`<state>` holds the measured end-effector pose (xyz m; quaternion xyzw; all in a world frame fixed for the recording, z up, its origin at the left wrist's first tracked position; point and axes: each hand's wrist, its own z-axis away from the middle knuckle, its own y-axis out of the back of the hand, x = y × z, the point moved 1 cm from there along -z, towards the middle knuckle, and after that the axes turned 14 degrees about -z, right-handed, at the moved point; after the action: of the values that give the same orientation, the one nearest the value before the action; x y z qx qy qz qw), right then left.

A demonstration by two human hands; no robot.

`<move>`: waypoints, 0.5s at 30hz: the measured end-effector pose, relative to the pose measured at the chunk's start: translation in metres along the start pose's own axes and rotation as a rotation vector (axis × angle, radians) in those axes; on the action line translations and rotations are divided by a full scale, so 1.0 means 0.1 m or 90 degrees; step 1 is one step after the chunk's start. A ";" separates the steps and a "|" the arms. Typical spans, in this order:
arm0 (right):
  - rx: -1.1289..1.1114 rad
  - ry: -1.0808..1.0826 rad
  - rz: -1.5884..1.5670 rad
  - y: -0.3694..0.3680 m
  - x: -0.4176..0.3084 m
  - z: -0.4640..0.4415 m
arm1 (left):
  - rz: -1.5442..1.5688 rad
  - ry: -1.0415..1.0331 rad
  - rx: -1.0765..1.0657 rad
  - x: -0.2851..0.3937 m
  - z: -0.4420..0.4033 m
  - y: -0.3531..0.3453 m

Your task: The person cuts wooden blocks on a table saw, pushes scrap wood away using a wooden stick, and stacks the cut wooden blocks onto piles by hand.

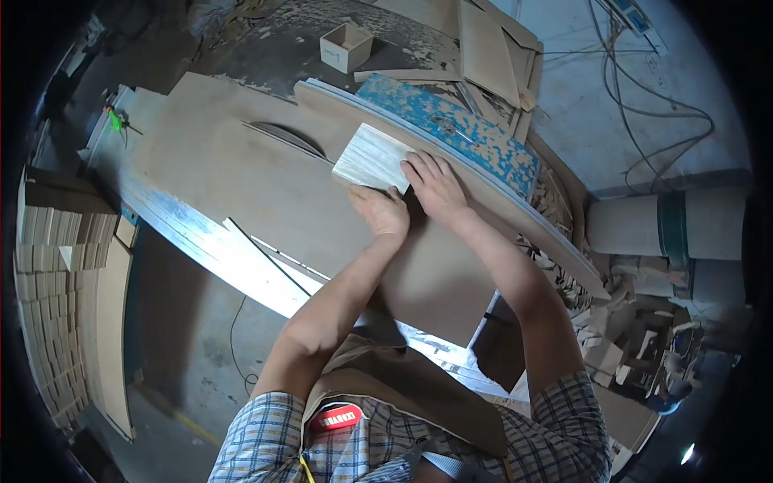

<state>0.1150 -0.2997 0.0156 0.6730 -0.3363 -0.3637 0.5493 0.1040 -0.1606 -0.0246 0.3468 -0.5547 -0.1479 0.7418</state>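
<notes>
A pale, light-grained rectangular wooden board (370, 157) lies on the saw table (338, 233), its far side close to the long fence (499, 181). My left hand (380, 212) grips the board's near edge, thumb and fingers closed against it. With bent fingers, my right hand (437, 187) holds the board's right end from above. Left of the board, a dark circular saw blade (286, 138) sticks up through the table, its tip close to the board's left corner. The undersides of both hands are hidden, as is the board's thickness under my fingers.
Behind the fence lie a worn blue panel (451, 129), an open box (346, 50) and leaning sheets (487, 52). Stacked wood strips (60, 298) stand at left. Offcuts (636, 346) and a large cylinder (636, 228) are at right. Cables (684, 109) hang on the wall.
</notes>
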 end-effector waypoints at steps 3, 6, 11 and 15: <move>-0.026 0.078 0.059 -0.10 0.11 -0.21 | 0.015 -0.022 -0.030 -0.07 0.01 0.07; -0.036 0.120 0.160 -0.14 0.18 -0.34 | 0.043 -0.042 -0.019 -0.15 0.02 0.11; -0.017 0.208 0.182 -0.16 0.29 -0.50 | 0.064 -0.066 0.041 -0.25 -0.06 0.11; 0.014 0.227 0.186 -0.18 0.20 -0.88 | 0.111 -0.060 0.054 -0.41 -0.40 0.17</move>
<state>0.2013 -0.2703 0.0070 0.6767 -0.3318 -0.1520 0.6395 0.1237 -0.1095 -0.0483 0.3208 -0.6230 -0.0752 0.7095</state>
